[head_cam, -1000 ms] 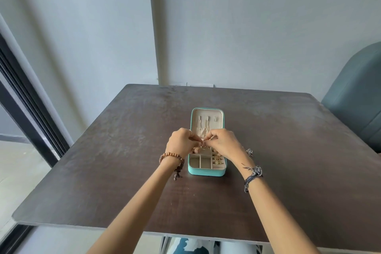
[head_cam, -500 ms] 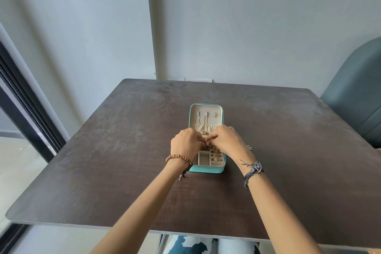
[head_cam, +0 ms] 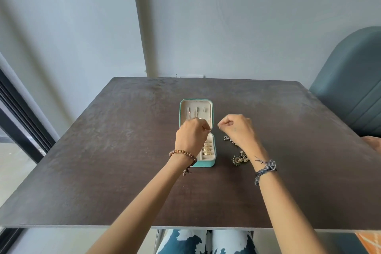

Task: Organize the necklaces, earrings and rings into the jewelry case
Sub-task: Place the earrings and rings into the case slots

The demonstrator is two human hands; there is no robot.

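Note:
An open teal jewelry case (head_cam: 212,109) lies in the middle of the dark table (head_cam: 123,150). Fine necklaces (head_cam: 195,114) hang from hooks in its cream lid. Gold rings (head_cam: 207,149) fill slots in the near tray. My left hand (head_cam: 190,138) hovers over the case's hinge area, fingers curled, pinching a thin necklace piece at the lid's lower edge. Just right of the case is my right hand (head_cam: 238,129), raised and curled into a loose fist with nothing visible in it. Earrings (head_cam: 239,159) and a smaller beaded piece (head_cam: 227,139) lie on the table under my right wrist.
A teal upholstered chair (head_cam: 350,93) stands at the table's right side. A grey wall runs close behind the far edge. A dark door frame (head_cam: 18,121) is at the left. My knees show under the near edge.
My hands were together over the case. My right hand has drawn off to the right, uncovering the earrings on the table, while my left stays over the case.

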